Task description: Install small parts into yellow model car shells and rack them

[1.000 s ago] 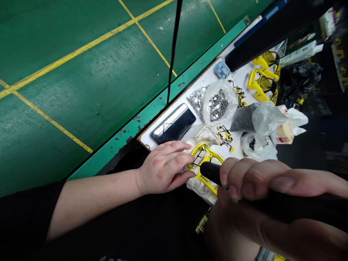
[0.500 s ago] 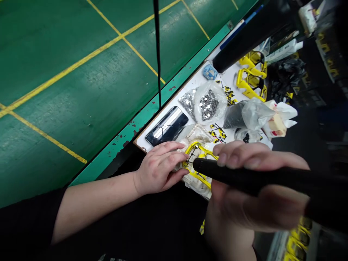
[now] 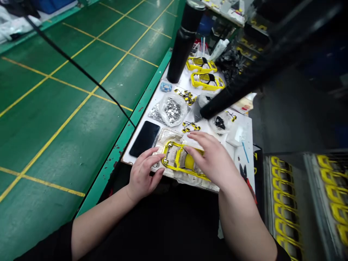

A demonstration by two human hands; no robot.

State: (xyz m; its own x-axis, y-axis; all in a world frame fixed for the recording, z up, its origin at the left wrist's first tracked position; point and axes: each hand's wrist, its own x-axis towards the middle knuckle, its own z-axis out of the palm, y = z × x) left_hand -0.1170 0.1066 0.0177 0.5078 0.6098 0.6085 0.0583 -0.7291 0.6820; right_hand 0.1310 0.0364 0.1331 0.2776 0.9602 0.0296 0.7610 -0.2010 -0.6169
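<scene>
Table (image 3: 246,127), one: white top, wooden edge.

Trays (image 3: 311,188), two: at lower right, filled with yellow frames, too many and blurred to count.

Black tubes (image 3: 181,54), two: one near upright, one slanting over the table.

Pad (image 3: 170,134), one: whitish, worn, at the table's near edge.

Hands, two. Left hand (image 3: 148,172): fingers half curled, thumb well apart from them, fingertips at the rim of the yellow shell's left end. Right hand (image 3: 208,154): thumb and fingers spread above the same shell's other end; whether they touch it, cannot be told.

Yellow shell (image 3: 189,162), one: car-shaped, lying on the pad between the hands.

Further shells (image 3: 205,86), two: yellow, side by side at the far part of the table.

Phone (image 3: 145,138), one: dark screen.

Bags of silver pieces (image 3: 172,110), two: one open, one flat beside it.

Pliers (image 3: 246,177), one pair: red handles.

Black-and-yellow part clusters (image 3: 191,127), three.

Blue-and-white item (image 3: 165,86), one.
</scene>
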